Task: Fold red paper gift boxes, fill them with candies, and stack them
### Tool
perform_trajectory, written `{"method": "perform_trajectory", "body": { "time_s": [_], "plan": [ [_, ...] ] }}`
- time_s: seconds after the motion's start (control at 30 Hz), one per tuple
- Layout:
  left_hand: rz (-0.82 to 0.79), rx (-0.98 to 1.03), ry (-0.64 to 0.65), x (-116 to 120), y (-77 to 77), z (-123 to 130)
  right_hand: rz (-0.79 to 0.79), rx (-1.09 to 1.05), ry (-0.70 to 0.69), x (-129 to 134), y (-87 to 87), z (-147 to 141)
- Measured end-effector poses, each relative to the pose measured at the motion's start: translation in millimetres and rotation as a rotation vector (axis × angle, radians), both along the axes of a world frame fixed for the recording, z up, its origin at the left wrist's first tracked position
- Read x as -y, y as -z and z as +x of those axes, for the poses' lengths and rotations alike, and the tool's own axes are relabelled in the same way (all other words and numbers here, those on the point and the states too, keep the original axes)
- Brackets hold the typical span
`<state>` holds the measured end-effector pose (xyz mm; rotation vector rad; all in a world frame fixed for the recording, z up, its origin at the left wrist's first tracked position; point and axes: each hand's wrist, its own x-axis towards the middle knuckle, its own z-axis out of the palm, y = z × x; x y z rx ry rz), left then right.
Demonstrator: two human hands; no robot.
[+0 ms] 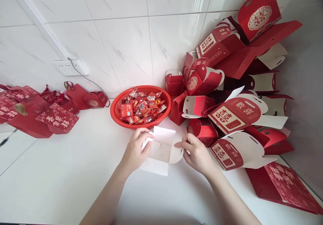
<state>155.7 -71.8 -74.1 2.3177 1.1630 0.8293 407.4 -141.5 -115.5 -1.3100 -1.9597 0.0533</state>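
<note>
An open box with a white inside and its flaps spread is held over the white table, in front of a red basket of wrapped sweets. My left hand grips the box's left flap between thumb and fingers. On the other side, my right hand pinches the right flap, which has a rounded edge. Creases show on the bottom of the box, and nothing lies inside it.
Many red and white boxes are piled on the right against the wall. Finished-looking red boxes stand at the left. A socket strip with a cable is on the tiled wall. The white table extends in front.
</note>
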Motion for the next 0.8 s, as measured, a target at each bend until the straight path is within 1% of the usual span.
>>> {"method": "perform_trajectory", "body": {
  "time_s": [0.1,0.2,0.27,0.33,0.43,0.5,0.57,0.63,0.7,0.8],
  "plan": [
    [0.051,0.084,-0.118,-4.9,16.1,-2.1,-0.130,-0.046,-0.032,3.1,-10.9,4.6],
    [0.074,0.041,-0.200,-6.9,25.4,-1.3,-0.228,-0.088,-0.021,5.2,-19.3,2.6],
    [0.107,-0.061,-0.266,-6.3,27.5,-0.1,-0.268,-0.081,0.033,4.7,-18.1,-2.5],
    [0.146,-0.163,-0.295,-5.0,26.7,0.5,-0.300,-0.040,0.090,3.2,-12.5,-9.2],
    [0.171,-0.226,-0.260,-2.8,23.0,-0.4,-0.295,0.025,0.201,2.0,-3.2,-19.0],
    [0.100,-0.244,-0.223,-2.0,22.0,-1.2,-0.258,0.066,0.275,3.7,-0.5,-24.9],
    [-0.052,-0.239,-0.182,-2.3,24.3,-1.1,-0.237,0.096,0.313,7.2,-1.0,-30.6],
    [-0.227,-0.175,-0.139,-3.6,29.7,0.2,-0.251,0.098,0.311,10.9,-3.0,-36.3],
    [-0.352,-0.097,-0.106,-5.0,36.0,2.1,-0.290,0.091,0.290,13.2,-3.9,-41.3],
    [-0.409,-0.050,-0.083,-5.1,41.8,4.6,-0.364,0.076,0.291,13.0,-2.0,-45.7]
  ]
}}
